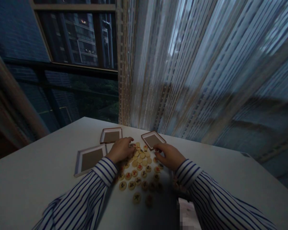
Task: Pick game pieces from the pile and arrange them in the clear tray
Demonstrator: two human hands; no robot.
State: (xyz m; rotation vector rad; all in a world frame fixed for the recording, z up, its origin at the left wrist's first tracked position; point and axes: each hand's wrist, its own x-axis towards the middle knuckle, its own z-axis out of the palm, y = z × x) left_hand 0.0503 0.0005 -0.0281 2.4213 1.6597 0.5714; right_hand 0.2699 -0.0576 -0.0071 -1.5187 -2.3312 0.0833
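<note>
Round wooden Chinese chess pieces (139,167) lie in a loose cluster on the white table (50,166). Some have red or black characters facing up, while others show plain faces. My left hand (121,149) is over the left side of the cluster, its fingers apart and bent down toward the pieces; some fingertips are hidden. On the opposite side, my right hand (171,156) hovers with thumb and fingers apart, close to a red-marked piece (155,159). I see nothing held in either hand.
Behind the hands lie two shallow trays, a left one (111,135) and a right one (155,140). A larger open tray (90,159) sits beside my left forearm. Sheer curtains (168,80) hang along the table's far edge, by a window with a dark railing (62,67).
</note>
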